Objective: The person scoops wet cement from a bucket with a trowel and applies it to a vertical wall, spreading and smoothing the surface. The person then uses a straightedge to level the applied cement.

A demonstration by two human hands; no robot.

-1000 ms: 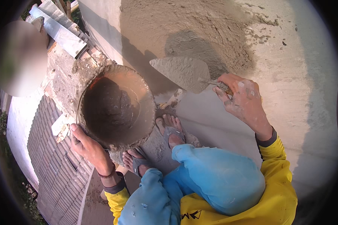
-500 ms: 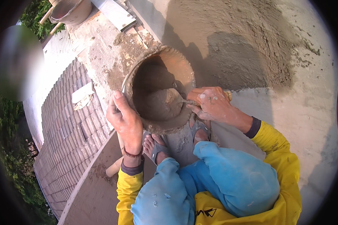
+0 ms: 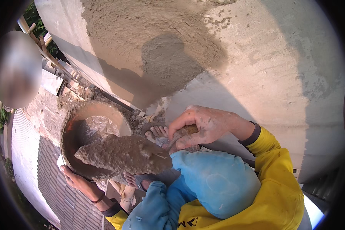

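Observation:
My right hand (image 3: 214, 126) is closed round the wooden handle (image 3: 189, 131) of a trowel. Grey wet mortar (image 3: 126, 155) is heaped along its blade, hiding most of the metal. The loaded blade is above the near side of a mortar-caked bucket (image 3: 120, 115), its tip over the opening. Inside the bucket more wet mortar (image 3: 97, 128) shows, shiny on top. My left hand (image 3: 80, 184) grips the bucket's near left side from outside; part of its fingers is hidden by the bucket.
A pale wall (image 3: 253, 65) rises ahead, with a broad patch of wet render (image 3: 142, 19) and my shadow across it. To the left lie a tiled roof (image 3: 63, 184), a pale metal channel (image 3: 51, 81) and wooden poles (image 3: 46, 53). My sandalled foot (image 3: 157, 132) stands by the bucket.
The trowel has come up out of the bucket with a heap of mortar on it. My view has turned toward the wall, and the bucket now appears farther left and lower.

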